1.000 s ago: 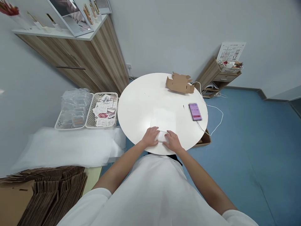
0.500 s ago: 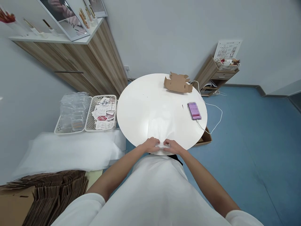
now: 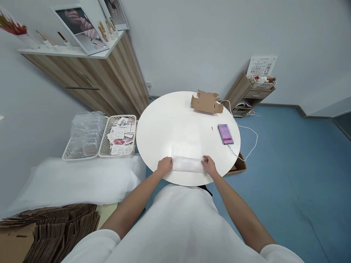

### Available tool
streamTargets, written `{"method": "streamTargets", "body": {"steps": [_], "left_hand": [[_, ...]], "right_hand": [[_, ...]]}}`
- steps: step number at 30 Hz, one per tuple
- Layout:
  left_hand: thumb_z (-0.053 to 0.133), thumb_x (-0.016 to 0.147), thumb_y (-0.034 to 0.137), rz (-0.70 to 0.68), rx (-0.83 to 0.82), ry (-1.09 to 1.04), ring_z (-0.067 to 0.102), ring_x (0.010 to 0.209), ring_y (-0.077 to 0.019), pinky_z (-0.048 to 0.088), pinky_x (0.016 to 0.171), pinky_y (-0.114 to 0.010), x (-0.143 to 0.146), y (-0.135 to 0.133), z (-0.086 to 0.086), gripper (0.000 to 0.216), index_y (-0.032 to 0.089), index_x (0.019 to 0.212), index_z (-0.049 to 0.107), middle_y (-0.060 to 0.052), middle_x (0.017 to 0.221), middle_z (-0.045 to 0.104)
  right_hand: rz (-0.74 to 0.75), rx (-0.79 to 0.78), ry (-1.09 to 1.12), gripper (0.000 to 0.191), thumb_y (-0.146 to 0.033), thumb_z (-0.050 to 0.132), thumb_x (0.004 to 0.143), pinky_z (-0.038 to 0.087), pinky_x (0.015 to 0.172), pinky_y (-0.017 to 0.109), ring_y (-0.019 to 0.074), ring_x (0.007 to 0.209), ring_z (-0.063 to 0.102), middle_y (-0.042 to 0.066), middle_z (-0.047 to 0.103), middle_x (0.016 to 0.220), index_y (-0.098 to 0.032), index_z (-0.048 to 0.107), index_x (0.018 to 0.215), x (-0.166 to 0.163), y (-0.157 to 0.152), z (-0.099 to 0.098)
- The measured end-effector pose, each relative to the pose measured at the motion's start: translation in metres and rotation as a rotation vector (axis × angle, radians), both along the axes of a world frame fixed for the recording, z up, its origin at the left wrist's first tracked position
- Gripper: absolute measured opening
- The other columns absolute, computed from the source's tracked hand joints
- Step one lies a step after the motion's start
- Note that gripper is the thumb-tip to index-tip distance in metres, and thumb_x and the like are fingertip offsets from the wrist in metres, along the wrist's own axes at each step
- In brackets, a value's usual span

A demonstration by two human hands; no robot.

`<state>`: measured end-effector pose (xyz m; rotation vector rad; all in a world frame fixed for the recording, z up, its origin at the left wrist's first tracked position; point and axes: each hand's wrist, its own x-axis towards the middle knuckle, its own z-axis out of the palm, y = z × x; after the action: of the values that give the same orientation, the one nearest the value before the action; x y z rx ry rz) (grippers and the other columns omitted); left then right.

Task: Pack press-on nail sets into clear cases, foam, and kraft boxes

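Note:
A thin, white, translucent packing sheet (image 3: 186, 148) lies on the round white table (image 3: 156, 128), with its near part folded over into a flat band. My left hand (image 3: 165, 165) is closed at the left end of that band, fingers curled on its edge. At the other end, my right hand (image 3: 208, 165) pinches the band's right edge between thumb and fingers. Whether anything lies inside the fold cannot be made out.
An unfolded brown cardboard box (image 3: 207, 102) and a blurred purple phone (image 3: 225, 134) with a white cable are on the table. To the left stand baskets of printed cards (image 3: 118, 133) and clear plastic packs (image 3: 85, 133), white sheets (image 3: 82, 179) and stacked flat cardboard (image 3: 60, 233).
Both hands have spread apart sideways and moved slightly away from my body. The sheet's near part, earlier bunched between them at the table edge, is now a wide, flat fold.

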<state>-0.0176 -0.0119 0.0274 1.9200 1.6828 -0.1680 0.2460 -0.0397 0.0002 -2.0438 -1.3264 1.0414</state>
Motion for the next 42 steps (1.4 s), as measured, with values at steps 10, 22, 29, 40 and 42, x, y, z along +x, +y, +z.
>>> {"method": "streamTargets", "body": {"steps": [10,22,29,40,42], "left_hand": [[0.056,0.063,0.032,-0.474,0.247,-0.095,0.022,0.123,-0.0282,0.015,0.098,-0.043,0.035,-0.014,0.002,0.072,0.021,0.127,0.025,-0.010,0.134,0.029],[0.050,0.066,0.043,-0.541,0.010,-0.156,0.043,0.100,-0.0255,0.033,0.083,-0.039,0.021,-0.029,0.009,0.056,0.024,0.118,0.039,-0.008,0.110,0.046],[0.031,0.081,0.031,-0.292,-0.016,-0.185,0.051,0.097,-0.0201,0.038,0.078,-0.031,0.010,-0.004,0.010,0.039,0.020,0.118,0.040,-0.007,0.111,0.054],[0.037,0.081,0.024,-0.039,0.257,-0.016,0.040,0.111,-0.0240,0.035,0.087,-0.037,0.000,-0.006,0.003,0.037,0.020,0.117,0.039,-0.011,0.121,0.044],[0.040,0.080,0.026,-0.196,0.356,-0.087,0.032,0.119,-0.0237,0.027,0.095,-0.038,0.006,-0.014,0.001,0.038,0.022,0.118,0.039,-0.009,0.128,0.038]], "right_hand": [[0.755,0.220,-0.434,0.051,-0.034,0.061,0.063,0.021,0.095,0.045,0.0274,0.120,0.031,0.011,0.037,0.130,-0.022,0.043,0.109,-0.029,-0.013,0.012],[0.903,0.004,-0.219,0.040,-0.040,0.060,0.065,0.029,0.088,0.040,0.0218,0.096,0.050,0.005,0.056,0.104,-0.024,0.052,0.100,-0.033,-0.020,0.041],[0.584,-0.084,0.027,0.034,-0.049,0.042,0.076,0.042,0.077,0.031,0.0182,0.090,0.055,0.005,0.059,0.098,-0.022,0.059,0.088,-0.032,0.021,0.040],[0.171,0.144,-0.289,0.049,-0.028,0.043,0.075,0.040,0.083,0.040,0.0237,0.102,0.049,0.012,0.048,0.113,-0.018,0.035,0.122,-0.020,0.004,0.009],[0.303,0.246,-0.422,0.051,-0.024,0.045,0.074,0.034,0.090,0.043,0.0267,0.116,0.036,0.014,0.039,0.125,-0.018,0.033,0.123,-0.026,-0.004,0.013]]}}
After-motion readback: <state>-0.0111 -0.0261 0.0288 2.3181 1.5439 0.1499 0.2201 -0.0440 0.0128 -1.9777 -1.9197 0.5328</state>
